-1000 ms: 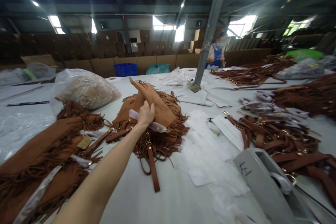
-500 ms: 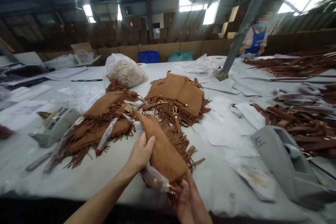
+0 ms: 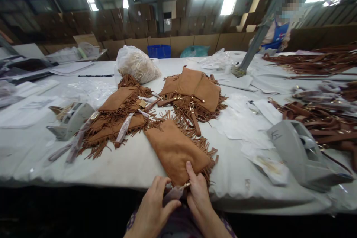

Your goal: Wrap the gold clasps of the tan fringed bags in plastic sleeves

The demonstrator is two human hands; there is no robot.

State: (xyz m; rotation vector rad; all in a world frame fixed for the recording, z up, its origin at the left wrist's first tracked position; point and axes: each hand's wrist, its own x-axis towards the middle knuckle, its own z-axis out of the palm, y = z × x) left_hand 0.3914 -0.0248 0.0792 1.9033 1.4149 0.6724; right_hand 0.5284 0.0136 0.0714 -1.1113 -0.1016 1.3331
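A tan fringed bag (image 3: 175, 148) lies at the table's front edge, its plain side up and its fringe spread toward the back and right. My right hand (image 3: 199, 195) grips the near corner, thumb pressed on top and fingers underneath. Beside that corner, my left hand (image 3: 153, 206) has thumb and fingers around a plastic-wrapped wrist strap (image 3: 174, 193), which hangs by a gold clasp (image 3: 185, 185). Part of the strap is hidden by the left hand. Behind lies a stack of similar bags (image 3: 195, 89); more fringed bags (image 3: 117, 106) with wrapped straps are to the left.
Grey tape dispensers stand at right (image 3: 301, 152) and left (image 3: 72, 119). Brown straps (image 3: 315, 122) are heaped at the right. A stuffed plastic bag (image 3: 136, 63) sits at the back, near a slanted post (image 3: 258, 37). Across the table is a co-worker (image 3: 279, 33) in a blue apron.
The bag has been lowered and laid flatter on the table. My left hand has moved from its upper edge down to the wrapped strap; my right thumb now presses on top of the bag.
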